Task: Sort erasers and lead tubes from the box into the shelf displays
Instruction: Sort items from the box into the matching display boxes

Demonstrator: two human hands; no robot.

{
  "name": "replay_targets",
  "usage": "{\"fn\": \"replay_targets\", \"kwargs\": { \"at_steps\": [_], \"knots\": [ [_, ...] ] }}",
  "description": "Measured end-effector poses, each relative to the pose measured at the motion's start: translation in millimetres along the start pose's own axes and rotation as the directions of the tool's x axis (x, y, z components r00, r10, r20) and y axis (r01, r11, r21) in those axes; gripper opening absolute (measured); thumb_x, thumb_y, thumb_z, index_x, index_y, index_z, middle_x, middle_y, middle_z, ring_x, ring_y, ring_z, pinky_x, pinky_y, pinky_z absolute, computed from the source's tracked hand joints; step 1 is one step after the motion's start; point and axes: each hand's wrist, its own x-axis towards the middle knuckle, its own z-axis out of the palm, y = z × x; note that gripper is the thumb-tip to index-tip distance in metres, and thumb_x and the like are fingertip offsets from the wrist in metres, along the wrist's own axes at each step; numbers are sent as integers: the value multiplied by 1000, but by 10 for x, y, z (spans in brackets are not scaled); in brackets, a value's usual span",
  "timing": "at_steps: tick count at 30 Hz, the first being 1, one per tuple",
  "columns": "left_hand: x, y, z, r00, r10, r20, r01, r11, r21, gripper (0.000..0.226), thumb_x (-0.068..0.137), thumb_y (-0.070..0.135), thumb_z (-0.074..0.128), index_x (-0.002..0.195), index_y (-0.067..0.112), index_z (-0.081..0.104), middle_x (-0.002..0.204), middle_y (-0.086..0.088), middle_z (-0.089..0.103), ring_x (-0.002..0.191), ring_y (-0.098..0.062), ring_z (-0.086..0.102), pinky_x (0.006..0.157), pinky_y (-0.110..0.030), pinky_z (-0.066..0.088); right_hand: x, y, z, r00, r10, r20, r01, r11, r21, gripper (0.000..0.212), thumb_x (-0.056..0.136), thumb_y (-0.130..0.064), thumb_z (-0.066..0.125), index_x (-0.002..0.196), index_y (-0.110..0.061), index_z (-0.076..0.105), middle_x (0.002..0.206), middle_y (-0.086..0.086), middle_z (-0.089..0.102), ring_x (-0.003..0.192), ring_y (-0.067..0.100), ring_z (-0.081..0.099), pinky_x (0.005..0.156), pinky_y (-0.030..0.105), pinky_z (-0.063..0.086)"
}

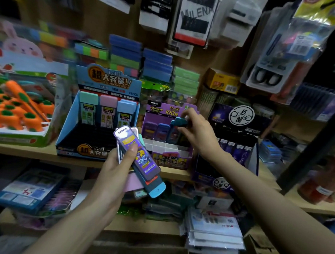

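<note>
1. Your left hand [115,164] is gripping a fanned stack of lead tubes [142,164] in front of the wooden shelf [38,153]. Its fingers are curling behind the stack and its thumb is pressing on the top case [124,134].
2. The top case is showing a flat, round-cornered shape in glossy plastic, with a purple printed label and a translucent cap. A teal cap [157,191] is sticking out at the stack's lower end.
3. Your right hand [197,131] is pinching a single teal-capped lead tube [179,122] between thumb and fingertips, at the back row of the purple display box [171,158].
4. That cardboard box is holding upright purple and blue tubes behind clear plastic dividers [162,145].
5. The blue display box [105,83] just beside it is holding tubes with mint, pink and pale blue caps.
</note>
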Motion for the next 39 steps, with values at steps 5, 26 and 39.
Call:
{"fn": "replay_targets", "kwargs": {
  "at_steps": [5,26,39],
  "knots": [
    [-317,123,56,1000,-26,13,24,996,91,23,88,34,53,105,19,60,102,1,73,91,-17,70,67,-25,54,-29,-7,85,996,-89,20,91,972,-218,19,87,-15,64,103,-5,63,100,13,59,94,32,50,77,37,38],
    [-432,-75,22,992,2,127,-10,998,56,51,68,33,65,112,10,54,93,-7,74,78,-20,71,64,-32,56,-1046,-1068,-101,767,376,521,-634,312,708,16,88,-20,64,73,-17,64,66,-3,71,60,5,66,51,16,48],
    [-562,-170,24,917,-154,367,58,964,259,53,71,36,65,117,14,52,98,-7,73,81,-17,71,62,-29,56,-718,-791,-292,731,389,561,-680,346,647,24,88,-34,62,93,-12,54,57,-8,54,38,2,43,38,16,32]
  ]
}}
